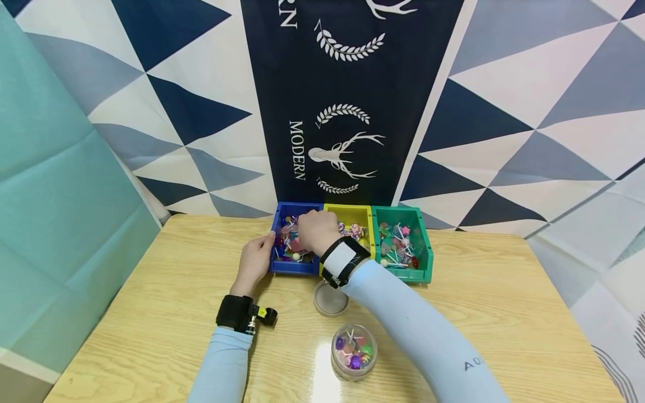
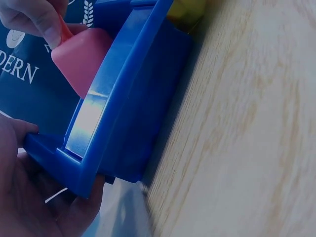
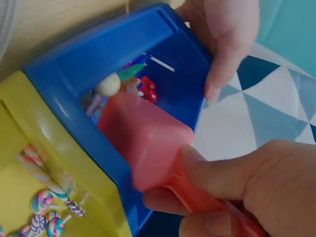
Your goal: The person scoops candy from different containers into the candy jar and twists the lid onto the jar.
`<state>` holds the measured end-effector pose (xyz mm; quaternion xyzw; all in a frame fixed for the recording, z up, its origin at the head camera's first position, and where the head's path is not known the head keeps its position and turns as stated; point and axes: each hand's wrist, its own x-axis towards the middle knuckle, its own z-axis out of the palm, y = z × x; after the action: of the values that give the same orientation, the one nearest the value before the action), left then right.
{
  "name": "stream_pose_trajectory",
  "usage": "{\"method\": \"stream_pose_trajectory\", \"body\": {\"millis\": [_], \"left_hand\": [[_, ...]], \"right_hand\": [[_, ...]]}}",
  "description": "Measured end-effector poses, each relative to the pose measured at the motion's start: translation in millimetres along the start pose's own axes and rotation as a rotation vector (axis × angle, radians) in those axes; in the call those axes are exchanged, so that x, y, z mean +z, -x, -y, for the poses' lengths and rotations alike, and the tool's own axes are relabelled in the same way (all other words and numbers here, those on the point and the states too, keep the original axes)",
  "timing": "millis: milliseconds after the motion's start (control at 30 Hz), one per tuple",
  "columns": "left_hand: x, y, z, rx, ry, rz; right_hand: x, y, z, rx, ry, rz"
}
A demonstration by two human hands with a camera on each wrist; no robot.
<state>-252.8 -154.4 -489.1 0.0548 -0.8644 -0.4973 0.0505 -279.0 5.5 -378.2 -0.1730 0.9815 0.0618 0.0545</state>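
Note:
My right hand (image 1: 318,230) grips the handle of a pink scoop (image 3: 148,133), thumb along the top. The scoop's head dips into the blue bin (image 1: 296,267), its front edge among small candy-like charms (image 3: 143,89). With my left hand (image 1: 256,258) I hold the blue bin's left side wall, thumb at the rim and fingers below it. In the left wrist view the pink scoop (image 2: 84,59) shows above the bin's edge.
Right of the blue bin stand a yellow bin (image 1: 349,212) with swirl lollipops and a green bin (image 1: 425,263) with mixed charms. A round lid (image 1: 331,299) and a clear jar (image 1: 354,354) holding charms sit nearer on the wooden table (image 1: 151,313).

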Motion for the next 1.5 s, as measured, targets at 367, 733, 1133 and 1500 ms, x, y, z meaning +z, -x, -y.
{"method": "stream_pose_trajectory", "body": {"millis": [367, 733, 1133, 1500], "left_hand": [[0.5, -1.5, -1.6, 0.018, -0.012, -0.012], [1.0, -1.5, -4.1, 0.011, -0.017, -0.009], [-0.2, 0.8, -2.2, -0.011, -0.002, -0.005], [0.0, 0.5, 0.0, -0.011, 0.009, -0.014]], "right_hand": [[32.6, -8.9, 11.7, 0.002, -0.018, -0.14], [52.7, -17.2, 4.3, -0.007, -0.015, -0.277], [59.8, -26.6, -12.8, -0.107, -0.063, -0.276], [64.3, -25.1, -17.3, -0.11, -0.103, -0.304]]}}
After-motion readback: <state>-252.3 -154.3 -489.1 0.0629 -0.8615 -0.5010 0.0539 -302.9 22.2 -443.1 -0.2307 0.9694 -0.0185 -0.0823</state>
